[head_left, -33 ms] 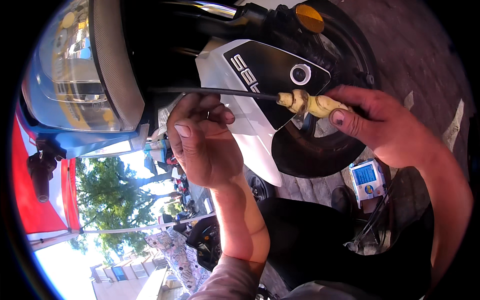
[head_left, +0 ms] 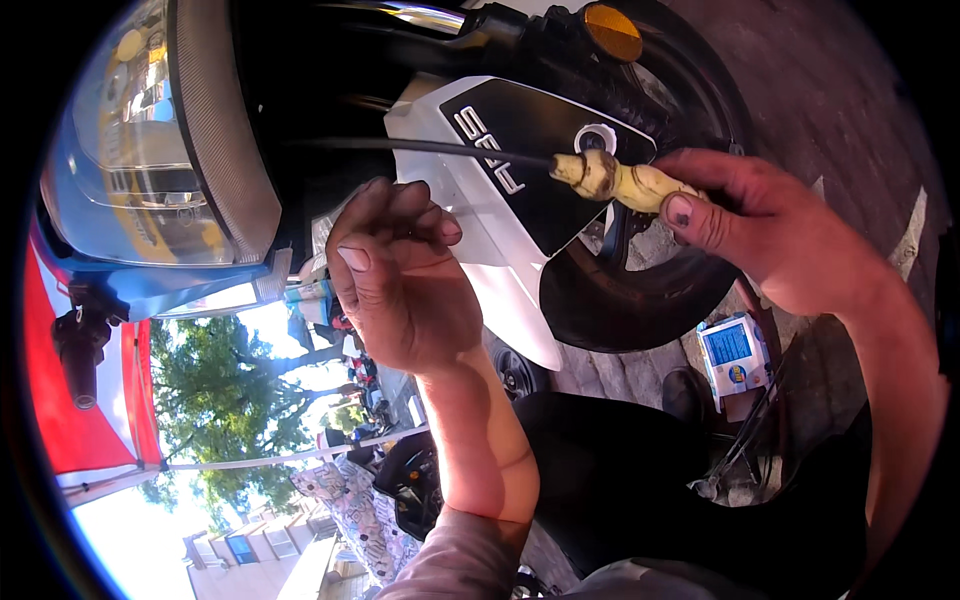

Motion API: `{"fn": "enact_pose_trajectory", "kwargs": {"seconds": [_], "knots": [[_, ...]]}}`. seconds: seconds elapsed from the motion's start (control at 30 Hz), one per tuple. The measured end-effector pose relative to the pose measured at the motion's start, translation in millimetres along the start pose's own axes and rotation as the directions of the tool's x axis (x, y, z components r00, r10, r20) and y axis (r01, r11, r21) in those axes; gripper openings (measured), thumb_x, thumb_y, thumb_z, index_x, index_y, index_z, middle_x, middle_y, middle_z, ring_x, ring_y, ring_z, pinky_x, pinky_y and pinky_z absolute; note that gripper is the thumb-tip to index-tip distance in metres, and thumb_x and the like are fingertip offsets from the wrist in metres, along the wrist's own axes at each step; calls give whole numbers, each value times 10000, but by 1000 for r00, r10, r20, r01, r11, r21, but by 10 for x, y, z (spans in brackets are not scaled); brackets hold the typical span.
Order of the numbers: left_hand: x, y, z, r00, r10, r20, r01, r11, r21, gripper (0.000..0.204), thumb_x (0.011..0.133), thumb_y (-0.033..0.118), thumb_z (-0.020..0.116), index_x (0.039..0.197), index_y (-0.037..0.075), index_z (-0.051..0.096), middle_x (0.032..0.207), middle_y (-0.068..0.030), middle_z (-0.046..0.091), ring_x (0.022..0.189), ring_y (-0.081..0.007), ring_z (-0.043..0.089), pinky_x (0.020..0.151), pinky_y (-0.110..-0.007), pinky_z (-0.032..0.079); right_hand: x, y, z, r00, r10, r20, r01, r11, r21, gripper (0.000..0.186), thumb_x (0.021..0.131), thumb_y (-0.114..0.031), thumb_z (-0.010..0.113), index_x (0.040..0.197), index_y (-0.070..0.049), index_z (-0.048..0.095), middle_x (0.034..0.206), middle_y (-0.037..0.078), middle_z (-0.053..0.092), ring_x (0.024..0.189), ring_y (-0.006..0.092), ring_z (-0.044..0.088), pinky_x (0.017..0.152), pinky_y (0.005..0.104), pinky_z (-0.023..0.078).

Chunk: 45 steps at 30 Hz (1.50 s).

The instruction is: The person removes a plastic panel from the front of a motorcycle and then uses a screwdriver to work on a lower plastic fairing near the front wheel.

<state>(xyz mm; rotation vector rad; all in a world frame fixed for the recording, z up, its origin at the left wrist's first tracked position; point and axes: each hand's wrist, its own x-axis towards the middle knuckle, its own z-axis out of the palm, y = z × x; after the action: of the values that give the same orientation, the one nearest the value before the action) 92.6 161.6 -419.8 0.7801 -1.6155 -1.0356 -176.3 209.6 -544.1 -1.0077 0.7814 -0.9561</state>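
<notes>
The right hand (head_left: 745, 215) is clamping the yellow handle (head_left: 630, 186) between thumb and fingers, its grip hiding the butt end; left of that grip, the dark shaft (head_left: 430, 146) is fading into black shadow, its tip disappearing; lower left, the left hand (head_left: 405, 285) is hovering just beneath the shaft, fingers half curling, thumb standing apart; beyond the grip, a wheel (head_left: 640, 320) is showing partly, hand and panel (head_left: 520, 215) covering it.
</notes>
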Motion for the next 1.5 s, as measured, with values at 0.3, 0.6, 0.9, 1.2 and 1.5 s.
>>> {"fn": "enact_pose_trajectory", "kwargs": {"seconds": [0.3,0.6,0.9,1.2,1.5], "knots": [[143,5,95,998,24,55,-27,998,52,349,1122,341,535,1359,86,567,1209,-86,649,964,-151,609,719,-261,501,226,47,-16,971,-238,25,238,971,2,410,1030,-346,671,1232,10,696,843,26,652,760,104,577,712,275,490],[-3,53,232,999,-36,-15,37,997,68,338,1136,351,499,1322,88,600,1134,-35,664,841,-110,560,616,-211,456,269,460,264,916,-401,-29,396,887,237,286,948,-158,709,1152,39,673,901,81,681,791,129,623,725,297,499],[42,15,234,998,7,59,-7,1000,2,288,1124,275,523,1328,76,568,1112,-88,647,929,-157,591,728,-268,513,229,642,506,972,-222,-72,223,794,566,397,984,-275,700,1248,14,632,1116,72,669,1068,123,609,954,291,478],[37,30,222,999,5,49,-9,997,73,295,1135,328,498,1300,114,615,1114,-31,663,872,-140,523,668,-261,460,280,758,720,907,-361,-217,420,741,524,271,1030,-147,662,1252,7,648,1053,54,680,942,97,602,836,263,490],[35,31,199,997,13,77,-20,996,89,298,1132,347,501,1303,127,606,1112,-24,661,887,-146,532,670,-267,440,273,779,742,934,-316,-164,353,768,535,304,1035,-185,677,1273,0,636,1072,51,675,978,92,605,865,261,496]]}}
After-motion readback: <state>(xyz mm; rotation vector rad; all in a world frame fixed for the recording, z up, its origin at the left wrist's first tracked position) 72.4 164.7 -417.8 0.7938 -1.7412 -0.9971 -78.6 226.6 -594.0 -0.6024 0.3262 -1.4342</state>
